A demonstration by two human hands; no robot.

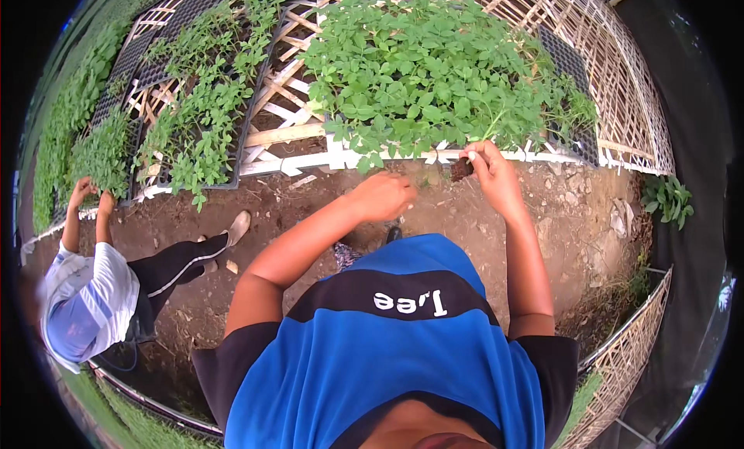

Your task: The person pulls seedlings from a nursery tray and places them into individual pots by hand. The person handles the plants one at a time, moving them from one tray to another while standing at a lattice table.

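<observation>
My right hand (490, 169) pinches a green seedling (493, 126) low on its stem, with its dark root plug (461, 169) hanging just left of the fingers. This hand is at the front edge of the slatted bench. My left hand (388, 195) hovers over the soil path a little to the left, fingers curled; whether something small is between them cannot be told. In front of both hands spreads a dense block of leafy seedlings (418, 77) on the bench, their trays mostly hidden under the leaves.
A co-worker (93, 304) stands at far left, hands among other seedlings. More seedling trays (247, 118) lie on the left of the slatted bench (285, 135). An emptied-looking black cell tray (562, 57) is at right. Stones and a leafy plant (667, 200) border the path.
</observation>
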